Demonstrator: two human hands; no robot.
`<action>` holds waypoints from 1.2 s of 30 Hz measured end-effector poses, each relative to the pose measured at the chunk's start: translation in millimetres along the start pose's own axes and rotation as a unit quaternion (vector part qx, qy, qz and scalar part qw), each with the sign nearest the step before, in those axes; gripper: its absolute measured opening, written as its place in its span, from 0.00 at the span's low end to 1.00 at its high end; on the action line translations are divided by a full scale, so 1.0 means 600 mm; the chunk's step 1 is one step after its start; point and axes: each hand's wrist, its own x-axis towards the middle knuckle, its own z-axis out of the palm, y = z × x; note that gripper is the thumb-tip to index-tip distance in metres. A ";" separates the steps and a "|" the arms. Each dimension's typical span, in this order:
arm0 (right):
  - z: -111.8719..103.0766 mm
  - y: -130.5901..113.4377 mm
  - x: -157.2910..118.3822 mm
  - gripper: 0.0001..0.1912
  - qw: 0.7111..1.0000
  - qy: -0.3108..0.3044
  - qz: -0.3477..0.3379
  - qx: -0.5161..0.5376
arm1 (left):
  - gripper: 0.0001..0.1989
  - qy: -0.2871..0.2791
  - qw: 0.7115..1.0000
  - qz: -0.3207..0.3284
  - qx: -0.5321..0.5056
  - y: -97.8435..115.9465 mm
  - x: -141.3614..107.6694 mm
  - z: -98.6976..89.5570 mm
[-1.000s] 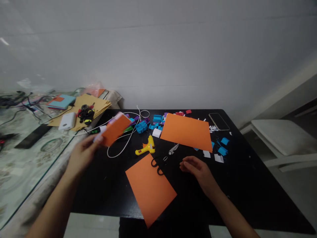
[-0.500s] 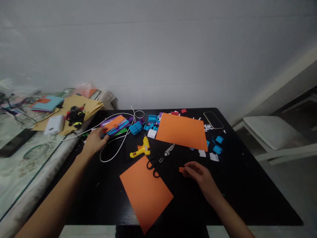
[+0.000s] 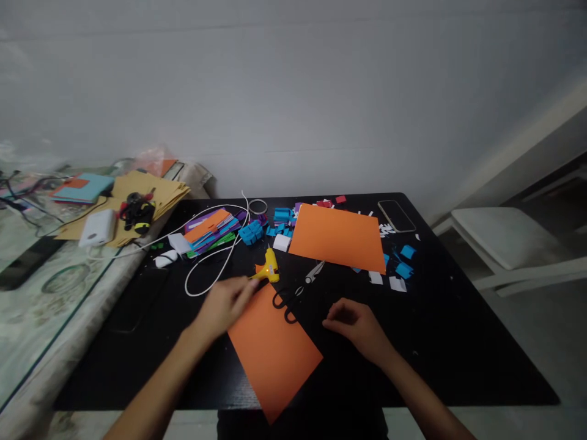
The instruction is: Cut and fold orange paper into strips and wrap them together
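My left hand point(image 3: 227, 307) has its thumb and fingers closed around the handle end of a yellow hot glue gun point(image 3: 271, 266), which still lies on the table. Under that hand's edge is an orange paper sheet point(image 3: 276, 357), set at a slant. Black-handled scissors point(image 3: 290, 304) overlap the sheet's upper right edge, their blades pointing away to the right. To the right of them, my right hand point(image 3: 356, 325) hovers low over the table with thumb and fingertips pinched together; whatever it holds, if anything, is too hidden to make out.
A second orange sheet point(image 3: 339, 237) lies at the back over paper scraps. Blue rolled pieces point(image 3: 251, 232), a strip stack point(image 3: 211, 229) and a looped white cable point(image 3: 188, 282) are at back left. A phone point(image 3: 396, 216) lies back right; a white chair point(image 3: 504, 238) stands beyond.
My left hand has left the paper strip stack and come right and nearer to the glue gun's handle. The small orange piece at my right fingertips no longer shows.
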 end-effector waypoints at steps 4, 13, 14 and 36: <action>-0.018 -0.001 -0.011 0.10 0.995 0.014 -0.027 -0.095 | 0.11 -0.032 0.999 0.034 0.020 0.026 -0.017 0.060; -0.049 0.035 -0.038 0.11 0.958 0.094 -0.096 -0.252 | 0.08 -0.009 0.992 0.000 0.123 -0.062 0.021 0.061; -0.048 0.039 -0.038 0.12 0.956 0.097 -0.103 -0.256 | 0.08 -0.011 0.992 0.003 0.128 -0.067 0.022 0.058; -0.036 0.028 -0.004 0.05 0.952 0.078 -0.096 -0.281 | 0.12 0.075 0.979 -0.025 0.190 -0.107 0.024 0.036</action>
